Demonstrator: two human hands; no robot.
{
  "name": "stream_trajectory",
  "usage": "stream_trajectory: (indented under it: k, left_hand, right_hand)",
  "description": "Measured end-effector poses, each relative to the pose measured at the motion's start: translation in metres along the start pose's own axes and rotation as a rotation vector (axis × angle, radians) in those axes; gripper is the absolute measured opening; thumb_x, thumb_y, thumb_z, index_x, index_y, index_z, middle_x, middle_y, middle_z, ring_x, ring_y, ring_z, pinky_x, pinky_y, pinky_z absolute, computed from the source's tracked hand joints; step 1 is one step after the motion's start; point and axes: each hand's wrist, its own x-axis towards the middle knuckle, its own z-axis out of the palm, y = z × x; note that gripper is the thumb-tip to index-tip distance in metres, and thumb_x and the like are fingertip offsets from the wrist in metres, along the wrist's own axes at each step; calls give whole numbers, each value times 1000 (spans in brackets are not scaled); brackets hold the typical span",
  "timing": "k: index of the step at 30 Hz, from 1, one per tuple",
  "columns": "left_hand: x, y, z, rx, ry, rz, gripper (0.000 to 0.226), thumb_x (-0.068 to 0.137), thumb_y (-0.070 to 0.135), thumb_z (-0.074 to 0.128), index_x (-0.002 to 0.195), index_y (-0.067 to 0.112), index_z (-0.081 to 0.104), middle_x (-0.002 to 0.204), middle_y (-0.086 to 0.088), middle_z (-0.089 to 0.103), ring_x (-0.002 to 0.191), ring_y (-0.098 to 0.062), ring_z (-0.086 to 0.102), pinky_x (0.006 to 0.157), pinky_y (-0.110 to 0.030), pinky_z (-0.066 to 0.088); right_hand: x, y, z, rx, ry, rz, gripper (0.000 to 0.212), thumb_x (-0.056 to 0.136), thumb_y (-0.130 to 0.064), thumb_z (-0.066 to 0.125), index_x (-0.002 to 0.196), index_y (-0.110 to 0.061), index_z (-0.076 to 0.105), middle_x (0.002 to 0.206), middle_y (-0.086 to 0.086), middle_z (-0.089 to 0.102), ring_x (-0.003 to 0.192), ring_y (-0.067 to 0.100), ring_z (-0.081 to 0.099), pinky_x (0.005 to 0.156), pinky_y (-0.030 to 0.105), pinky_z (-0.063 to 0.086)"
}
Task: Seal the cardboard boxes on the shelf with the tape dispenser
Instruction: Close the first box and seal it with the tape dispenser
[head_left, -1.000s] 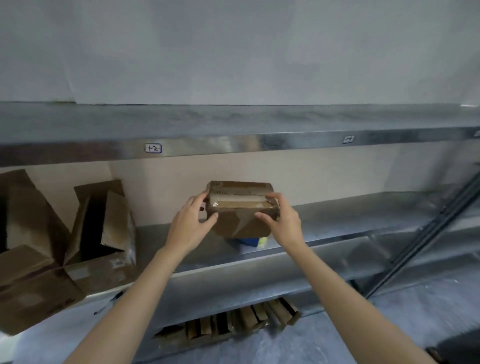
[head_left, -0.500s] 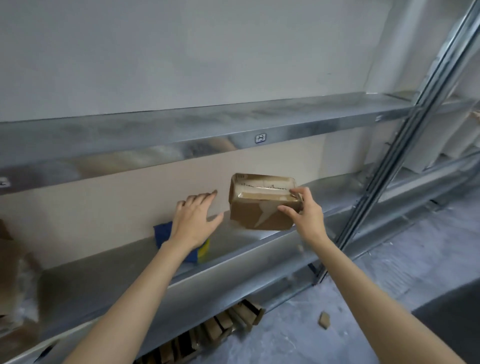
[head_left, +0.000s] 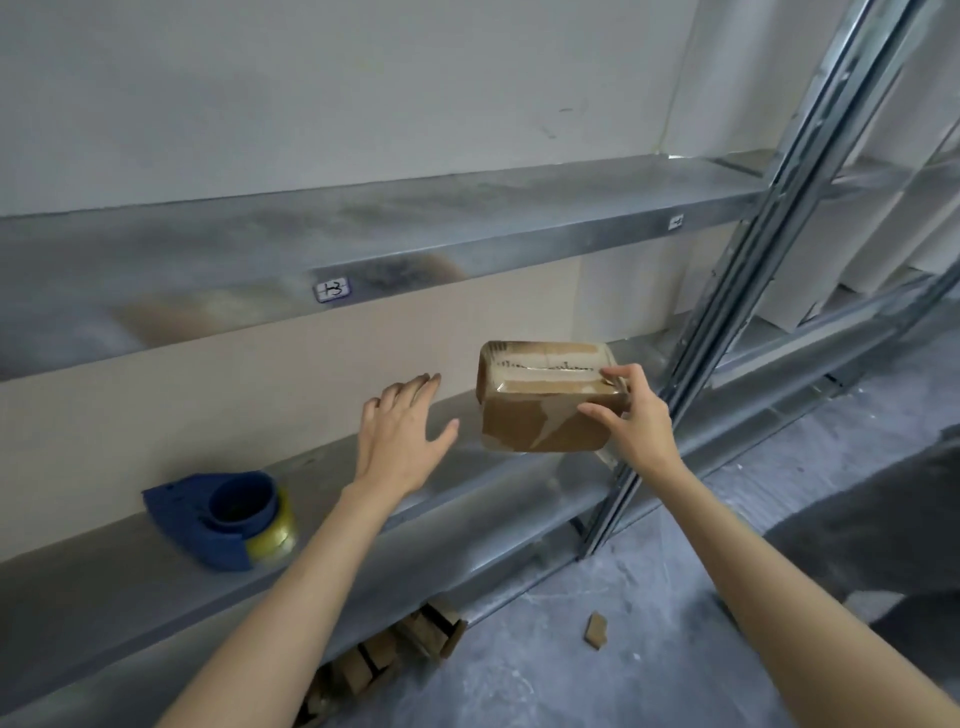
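Observation:
A small brown cardboard box with clear tape across its top is held just above the metal shelf. My right hand grips its right end, thumb on the front face and fingers on top. My left hand hovers to the left of the box with fingers straight, touching nothing. A blue tape dispenser with a yellowish roll lies on the shelf at the lower left, well apart from both hands.
An upper metal shelf carries labels on its front edge. A steel upright stands just right of the box. Cardboard scraps lie under the shelf and one piece on the grey floor.
My left hand has let go of the box and drawn away to the left. My right hand has carried the box rightwards along the shelf, and my view has turned right, leaving the open boxes behind.

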Motion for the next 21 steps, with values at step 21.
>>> stream_trajectory:
  k: [21]
  left_hand:
    - [165, 54, 88, -8, -121, -9, 84, 83, 68, 12, 156, 28, 25, 163, 8, 24, 148, -18, 21, 117, -38, 16]
  right_hand:
    - [187, 124, -34, -222, -44, 72, 49, 86, -31, 75, 125, -20, 48, 119, -18, 58, 92, 10, 58, 76, 39, 50]
